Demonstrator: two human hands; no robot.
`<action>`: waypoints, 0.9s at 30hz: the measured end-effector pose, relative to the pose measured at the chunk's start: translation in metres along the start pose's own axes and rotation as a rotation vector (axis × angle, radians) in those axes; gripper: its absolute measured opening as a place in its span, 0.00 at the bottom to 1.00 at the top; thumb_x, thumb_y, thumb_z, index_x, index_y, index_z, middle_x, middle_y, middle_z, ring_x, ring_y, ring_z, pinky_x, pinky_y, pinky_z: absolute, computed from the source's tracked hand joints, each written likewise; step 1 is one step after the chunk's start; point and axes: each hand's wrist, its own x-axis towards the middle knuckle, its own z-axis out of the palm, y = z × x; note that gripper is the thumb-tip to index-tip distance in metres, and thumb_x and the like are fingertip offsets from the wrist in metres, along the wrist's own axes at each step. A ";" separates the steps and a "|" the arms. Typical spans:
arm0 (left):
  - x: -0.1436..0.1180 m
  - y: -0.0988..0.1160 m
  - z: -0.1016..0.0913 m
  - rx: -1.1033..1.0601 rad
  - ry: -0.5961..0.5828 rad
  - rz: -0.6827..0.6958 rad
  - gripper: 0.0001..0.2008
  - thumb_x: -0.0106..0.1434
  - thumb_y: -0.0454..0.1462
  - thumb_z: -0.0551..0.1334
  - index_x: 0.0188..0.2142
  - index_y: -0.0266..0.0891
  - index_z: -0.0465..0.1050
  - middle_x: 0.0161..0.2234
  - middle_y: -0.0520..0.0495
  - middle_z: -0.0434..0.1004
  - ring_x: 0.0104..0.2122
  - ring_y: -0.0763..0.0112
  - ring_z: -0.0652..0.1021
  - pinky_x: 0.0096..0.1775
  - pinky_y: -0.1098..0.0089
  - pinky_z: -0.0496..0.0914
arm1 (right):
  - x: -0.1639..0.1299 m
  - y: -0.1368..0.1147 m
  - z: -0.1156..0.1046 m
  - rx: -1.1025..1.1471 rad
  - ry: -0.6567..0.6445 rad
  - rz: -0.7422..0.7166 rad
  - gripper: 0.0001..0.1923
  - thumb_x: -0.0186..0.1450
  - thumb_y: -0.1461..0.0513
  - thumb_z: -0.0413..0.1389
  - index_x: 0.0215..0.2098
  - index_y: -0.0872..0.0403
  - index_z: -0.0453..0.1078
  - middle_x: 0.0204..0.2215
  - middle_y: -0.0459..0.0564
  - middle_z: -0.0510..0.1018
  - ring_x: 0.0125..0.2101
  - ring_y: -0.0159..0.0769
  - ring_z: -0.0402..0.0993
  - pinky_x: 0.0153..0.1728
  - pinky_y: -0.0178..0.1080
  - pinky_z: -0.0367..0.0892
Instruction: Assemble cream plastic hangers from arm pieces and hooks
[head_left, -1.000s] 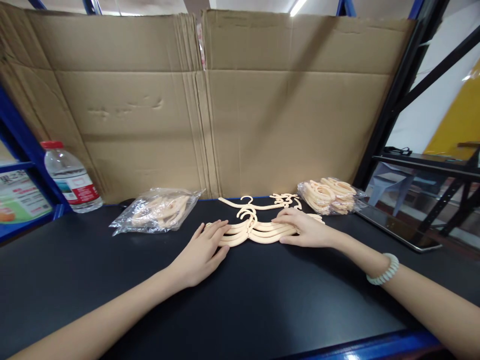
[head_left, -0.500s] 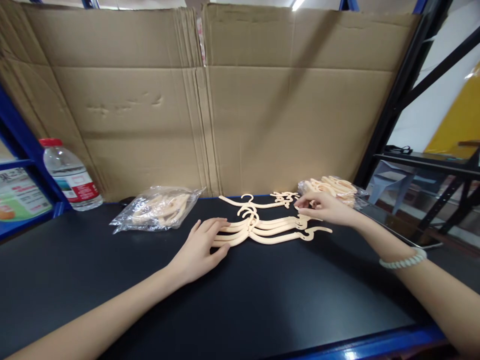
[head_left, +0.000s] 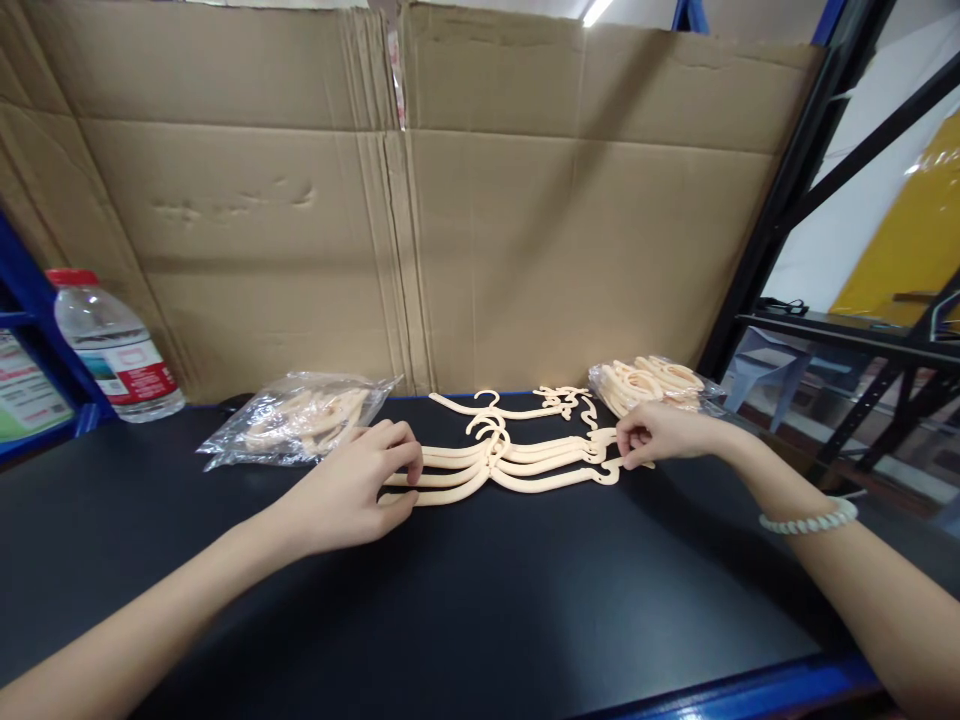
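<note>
Several cream plastic clothes hangers (head_left: 536, 484) lie overlapped on the black table, their hooks bunched in the middle. My left hand (head_left: 367, 485) is curled round their left ends, thumb on the near side and fingers on the far side. At the right ends are small curved hook pieces. My right hand (head_left: 656, 437) pinches the curved hook piece (head_left: 609, 472) at the end of the nearest hanger; its fingertips partly cover it. A loose curved hook piece (head_left: 589, 412) lies just beyond. Farther back sits a single hanger (head_left: 517, 412).
More small hook pieces (head_left: 559, 397) lie in a heap at the back. Clear bags of cream parts stand left (head_left: 300, 420) and right (head_left: 652, 382). A water bottle (head_left: 120, 350) is at the far left. Cardboard (head_left: 600, 230) walls the back; a black metal rack (head_left: 847, 330) rises right.
My left hand has slid left along the hangers toward their ends. My right hand has moved slightly right and nearer, to the nearest hanger's end. A loose hook piece now shows where it was.
</note>
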 end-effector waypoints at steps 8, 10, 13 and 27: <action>-0.002 -0.004 0.002 -0.029 -0.081 0.034 0.05 0.58 0.37 0.57 0.32 0.42 0.71 0.36 0.50 0.70 0.37 0.64 0.72 0.42 0.64 0.63 | 0.003 0.006 0.000 0.045 -0.015 0.061 0.09 0.53 0.57 0.60 0.26 0.56 0.72 0.18 0.48 0.75 0.22 0.32 0.68 0.24 0.33 0.60; -0.001 -0.007 0.004 -0.011 -0.076 0.029 0.05 0.59 0.36 0.56 0.32 0.42 0.71 0.35 0.50 0.70 0.36 0.64 0.72 0.41 0.64 0.63 | 0.005 0.008 0.000 0.039 0.001 0.065 0.10 0.53 0.57 0.60 0.26 0.56 0.71 0.19 0.48 0.75 0.22 0.33 0.68 0.24 0.33 0.60; 0.000 -0.010 0.006 0.027 -0.051 0.011 0.06 0.61 0.37 0.55 0.32 0.42 0.71 0.35 0.49 0.71 0.36 0.64 0.72 0.41 0.63 0.63 | 0.005 0.008 0.001 0.029 0.026 0.079 0.10 0.53 0.56 0.59 0.26 0.56 0.71 0.20 0.48 0.75 0.23 0.33 0.69 0.24 0.34 0.60; -0.002 -0.006 0.011 0.081 -0.009 0.031 0.03 0.58 0.33 0.54 0.31 0.41 0.66 0.35 0.49 0.70 0.36 0.63 0.71 0.40 0.63 0.62 | 0.007 0.009 -0.002 0.044 0.178 0.049 0.12 0.53 0.55 0.60 0.27 0.55 0.70 0.22 0.48 0.75 0.24 0.33 0.69 0.25 0.34 0.62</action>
